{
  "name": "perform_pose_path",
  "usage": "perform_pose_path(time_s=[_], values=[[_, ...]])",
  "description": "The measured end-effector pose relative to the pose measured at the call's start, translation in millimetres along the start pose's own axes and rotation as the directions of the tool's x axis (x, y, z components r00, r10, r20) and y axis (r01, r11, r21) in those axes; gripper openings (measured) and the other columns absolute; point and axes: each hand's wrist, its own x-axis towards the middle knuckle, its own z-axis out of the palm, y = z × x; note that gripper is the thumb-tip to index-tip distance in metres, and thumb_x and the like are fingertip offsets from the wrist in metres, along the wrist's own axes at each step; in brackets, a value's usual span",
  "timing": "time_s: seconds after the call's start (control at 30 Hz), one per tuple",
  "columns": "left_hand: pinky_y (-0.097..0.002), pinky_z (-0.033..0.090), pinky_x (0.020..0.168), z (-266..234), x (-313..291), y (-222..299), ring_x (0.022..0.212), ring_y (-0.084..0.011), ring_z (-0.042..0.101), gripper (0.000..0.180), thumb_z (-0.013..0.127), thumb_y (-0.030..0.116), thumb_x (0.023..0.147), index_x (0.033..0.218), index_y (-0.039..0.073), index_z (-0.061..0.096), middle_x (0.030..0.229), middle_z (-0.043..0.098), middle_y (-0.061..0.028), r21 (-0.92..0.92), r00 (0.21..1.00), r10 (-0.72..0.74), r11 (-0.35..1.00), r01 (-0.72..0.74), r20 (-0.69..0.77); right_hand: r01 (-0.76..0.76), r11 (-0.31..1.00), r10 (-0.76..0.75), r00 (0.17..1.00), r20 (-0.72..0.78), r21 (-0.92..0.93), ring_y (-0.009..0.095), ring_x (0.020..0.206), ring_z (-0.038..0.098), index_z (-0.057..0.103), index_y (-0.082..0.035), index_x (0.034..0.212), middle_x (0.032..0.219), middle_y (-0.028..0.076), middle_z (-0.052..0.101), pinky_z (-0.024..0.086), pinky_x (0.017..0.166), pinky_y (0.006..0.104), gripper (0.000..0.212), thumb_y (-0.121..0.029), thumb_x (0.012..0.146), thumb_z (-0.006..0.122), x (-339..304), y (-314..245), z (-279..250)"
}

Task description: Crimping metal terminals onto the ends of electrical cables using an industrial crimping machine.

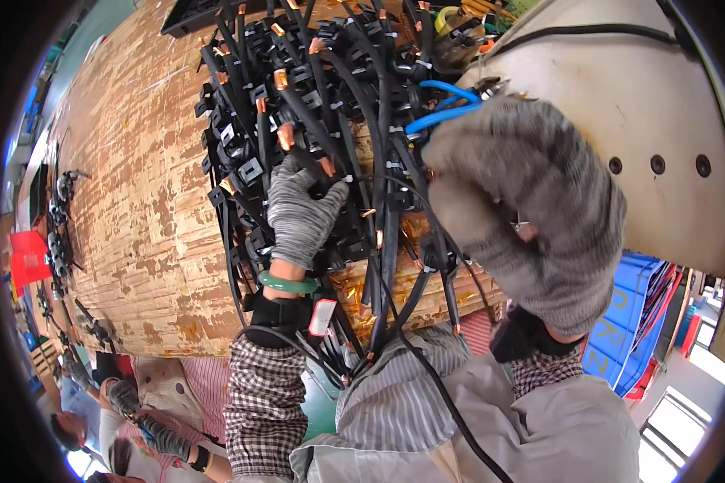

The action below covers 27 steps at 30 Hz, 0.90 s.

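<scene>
A big bundle of black cables (330, 105) with copper ends and black plastic clips lies on a worn wooden table (137, 185). My left hand (300, 211), in a grey knit glove with a green bangle at the wrist, grips a few of the cables in the middle of the bundle. Close to the camera is my right hand (524, 201), also gloved and closed around blue-handled cutters (447, 103) whose tip points toward the upper right of the bundle. Loose cable ends hang over the table's near edge toward my lap.
A pale curved panel (620, 97) with dark holes stands at the right. A blue crate (632, 322) sits lower right. Another person with gloved hands (149, 427) works at the lower left. More cable assemblies (60, 233) lie along the table's left edge, by a red bin (26, 258).
</scene>
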Motion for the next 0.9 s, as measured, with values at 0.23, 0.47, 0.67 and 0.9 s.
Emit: perform_pose_path(time_s=[0.23, 0.47, 0.67, 0.9], values=[[-0.0271, 0.049, 0.081, -2, 1, -4, 0.098, -0.0206, 0.056, 0.033, 0.077, 0.013, 0.066, 0.095, 0.001, 0.067, 0.114, 0.054, -0.0128, -0.292, 0.963, -0.251, 0.918, 0.269, 0.099, 0.189, 0.981, -0.193, 0.966, 0.169, 0.038, 0.026, 0.078, 0.061, 0.065, -0.002, 0.081, 0.08, 0.011, 0.064, 0.046, 0.083, 0.0415, 0.02, -0.017, 0.068, 0.069, -51, -8, -37], [-0.0347, 0.044, 0.091, 11, 11, -9, 0.106, -0.0298, 0.052, 0.039, 0.075, 0.023, 0.065, 0.098, 0.004, 0.067, 0.118, 0.054, -0.017, 0.127, 0.985, -0.161, 0.98, 0.153, 0.055, -0.362, 0.932, 0.347, 0.896, 0.278, 0.002, 0.026, 0.083, 0.061, 0.065, -0.004, 0.083, 0.084, 0.008, 0.064, 0.047, 0.079, 0.0375, 0.018, -0.015, 0.068, 0.07, -110, -21, -73], [-0.0388, 0.042, 0.092, -2, 16, 8, 0.108, -0.0324, 0.051, 0.047, 0.074, 0.032, 0.067, 0.106, 0.007, 0.064, 0.118, 0.053, -0.0173, 0.344, 0.971, -0.156, 0.935, 0.086, 0.181, -0.496, 0.868, 0.45, 0.787, 0.422, -0.001, 0.026, 0.083, 0.06, 0.064, -0.006, 0.09, 0.086, 0.009, 0.064, 0.048, 0.073, 0.0346, 0.019, -0.014, 0.073, 0.069, -152, -1, -58], [-0.037, 0.041, 0.094, -55, -48, 25, 0.109, -0.0293, 0.049, 0.051, 0.073, 0.021, 0.073, 0.118, 0.006, 0.053, 0.116, 0.051, -0.0152, 0.237, 1.0, 0.019, 0.971, -0.024, 0.023, -0.614, 0.786, 0.552, 0.643, 0.531, -0.075, 0.028, 0.082, 0.062, 0.065, -0.005, 0.091, 0.086, 0.012, 0.064, 0.047, 0.073, 0.0354, 0.021, -0.022, 0.078, 0.065, -202, 30, -18]])
